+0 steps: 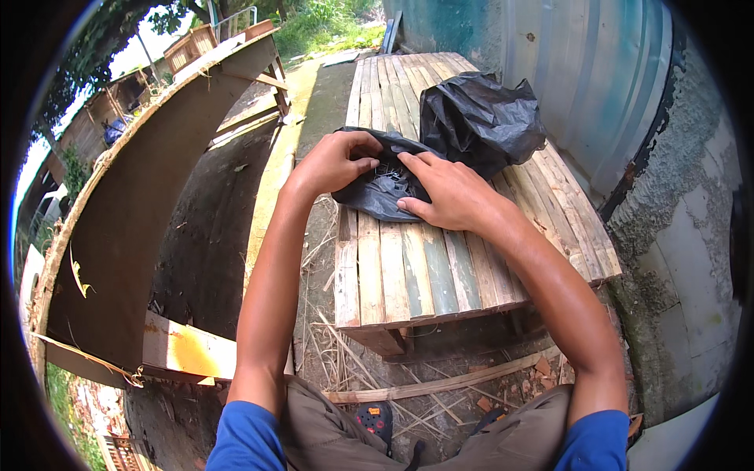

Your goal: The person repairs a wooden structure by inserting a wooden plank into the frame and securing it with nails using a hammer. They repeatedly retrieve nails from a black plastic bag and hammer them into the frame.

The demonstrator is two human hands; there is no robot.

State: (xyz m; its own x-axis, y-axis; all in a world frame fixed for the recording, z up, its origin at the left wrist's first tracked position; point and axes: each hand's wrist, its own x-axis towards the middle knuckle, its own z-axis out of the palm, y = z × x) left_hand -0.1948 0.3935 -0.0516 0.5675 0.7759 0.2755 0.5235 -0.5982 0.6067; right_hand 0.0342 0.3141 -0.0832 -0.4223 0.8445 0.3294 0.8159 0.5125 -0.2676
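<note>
Blk plastic bag [378, 198] on slatted tabletop [420, 271], mouth up, long axis near-L to far-R. L hand [339, 161] curled at rim, can't tell if clamped; R hand [449, 190] spread opp.

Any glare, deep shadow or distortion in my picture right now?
Head view: brown panel at left bowed by the fisheye; sky washed out white at upper left; dark shade over the ground beside the panel; left hand and right hand fairly sharp, but small shiny pieces between them too fine to identify.
</note>
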